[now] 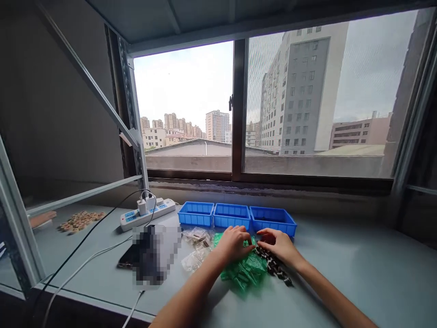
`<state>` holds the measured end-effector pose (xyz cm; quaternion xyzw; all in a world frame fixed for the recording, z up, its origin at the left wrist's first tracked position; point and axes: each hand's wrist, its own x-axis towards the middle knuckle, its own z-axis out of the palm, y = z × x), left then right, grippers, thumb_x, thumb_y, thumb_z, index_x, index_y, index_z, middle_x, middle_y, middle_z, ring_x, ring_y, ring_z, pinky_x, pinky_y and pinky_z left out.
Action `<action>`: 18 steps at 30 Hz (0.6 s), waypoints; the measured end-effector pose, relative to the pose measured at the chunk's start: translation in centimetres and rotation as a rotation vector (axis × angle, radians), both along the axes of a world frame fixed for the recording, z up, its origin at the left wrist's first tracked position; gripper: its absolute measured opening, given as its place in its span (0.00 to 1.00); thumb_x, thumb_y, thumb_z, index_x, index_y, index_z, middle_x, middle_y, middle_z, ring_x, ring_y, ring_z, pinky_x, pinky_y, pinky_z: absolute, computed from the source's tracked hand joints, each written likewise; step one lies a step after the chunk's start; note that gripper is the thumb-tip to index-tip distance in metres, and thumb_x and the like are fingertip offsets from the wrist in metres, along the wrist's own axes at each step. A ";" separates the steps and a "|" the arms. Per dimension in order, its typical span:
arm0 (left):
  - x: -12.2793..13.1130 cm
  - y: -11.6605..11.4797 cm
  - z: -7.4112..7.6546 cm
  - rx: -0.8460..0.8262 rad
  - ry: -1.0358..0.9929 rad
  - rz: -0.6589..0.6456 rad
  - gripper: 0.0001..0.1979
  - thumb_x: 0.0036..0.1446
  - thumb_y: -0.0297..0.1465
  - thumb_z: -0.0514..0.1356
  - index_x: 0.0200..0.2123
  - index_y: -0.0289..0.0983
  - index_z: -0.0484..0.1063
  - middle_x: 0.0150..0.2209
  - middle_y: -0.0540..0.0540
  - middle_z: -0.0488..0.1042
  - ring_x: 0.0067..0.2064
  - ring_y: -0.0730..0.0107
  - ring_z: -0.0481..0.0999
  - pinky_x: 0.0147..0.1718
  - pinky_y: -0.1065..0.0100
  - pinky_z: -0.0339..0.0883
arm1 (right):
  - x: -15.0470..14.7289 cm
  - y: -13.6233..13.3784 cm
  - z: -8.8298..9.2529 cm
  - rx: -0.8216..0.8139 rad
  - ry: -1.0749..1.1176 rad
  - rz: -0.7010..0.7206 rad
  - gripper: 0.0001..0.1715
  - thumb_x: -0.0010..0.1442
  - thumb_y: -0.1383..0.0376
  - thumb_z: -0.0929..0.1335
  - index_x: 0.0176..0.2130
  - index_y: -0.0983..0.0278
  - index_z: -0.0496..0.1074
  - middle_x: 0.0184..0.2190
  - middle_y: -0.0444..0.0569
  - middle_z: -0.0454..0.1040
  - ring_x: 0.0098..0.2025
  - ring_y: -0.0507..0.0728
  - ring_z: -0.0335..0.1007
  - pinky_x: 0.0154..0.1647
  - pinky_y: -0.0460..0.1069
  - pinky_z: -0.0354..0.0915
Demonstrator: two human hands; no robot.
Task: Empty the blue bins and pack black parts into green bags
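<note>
My left hand (235,241) is over a heap of green plastic packets (244,271), its fingers curled and the fingertips close together. Facing it is my right hand (280,246), with thumb and fingers bent inward near the left fingertips. Whatever either hand grips is too small or too hidden to name. Below the right hand lies a row of dark, shiny pieces (275,264), like a chain, along the right side of the green packets. Clear plastic packets (198,241) with small pieces inside lie left of my left hand.
Behind my hands stand three blue bins, left (196,218), middle (232,221) and right (273,223). A power strip (165,208) with chargers and cables lies left. A blurred dark device (150,255) is in front of it. Small brown pieces (80,222) lie beyond the metal frame (85,195).
</note>
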<state>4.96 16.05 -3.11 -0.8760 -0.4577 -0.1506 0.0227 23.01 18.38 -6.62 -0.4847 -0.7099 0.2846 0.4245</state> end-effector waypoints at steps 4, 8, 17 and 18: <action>-0.1 0.3 -0.3 -0.012 -0.022 0.019 0.06 0.54 0.35 0.61 0.34 0.41 0.75 0.38 0.48 0.73 0.42 0.64 0.73 0.42 0.65 0.63 | 0.6 0.8 -1.1 0.061 -0.159 -0.119 0.11 0.39 0.59 0.71 0.25 0.62 0.77 0.28 0.51 0.78 0.32 0.62 0.74 0.34 0.53 0.68; -0.1 0.4 -0.4 -0.043 -0.031 0.026 0.06 0.55 0.35 0.61 0.34 0.41 0.75 0.38 0.48 0.73 0.43 0.64 0.73 0.43 0.65 0.62 | 0.9 1.2 -1.3 -0.014 -0.212 -0.086 0.09 0.42 0.59 0.69 0.23 0.61 0.77 0.26 0.49 0.78 0.32 0.61 0.74 0.34 0.50 0.66; 0.1 0.0 0.4 -0.092 -0.031 -0.007 0.07 0.57 0.33 0.58 0.36 0.38 0.74 0.40 0.47 0.72 0.41 0.65 0.73 0.41 0.68 0.63 | -0.1 -0.2 0.8 -0.096 -0.113 -0.075 0.11 0.42 0.63 0.68 0.28 0.65 0.77 0.28 0.50 0.78 0.34 0.60 0.74 0.35 0.49 0.66; 0.1 0.0 0.4 -0.089 -0.024 -0.010 0.07 0.57 0.33 0.58 0.36 0.38 0.74 0.40 0.47 0.72 0.41 0.65 0.73 0.40 0.68 0.63 | 0.0 -0.2 0.8 -0.100 -0.092 -0.079 0.11 0.41 0.63 0.69 0.28 0.65 0.77 0.27 0.50 0.78 0.33 0.60 0.74 0.35 0.50 0.66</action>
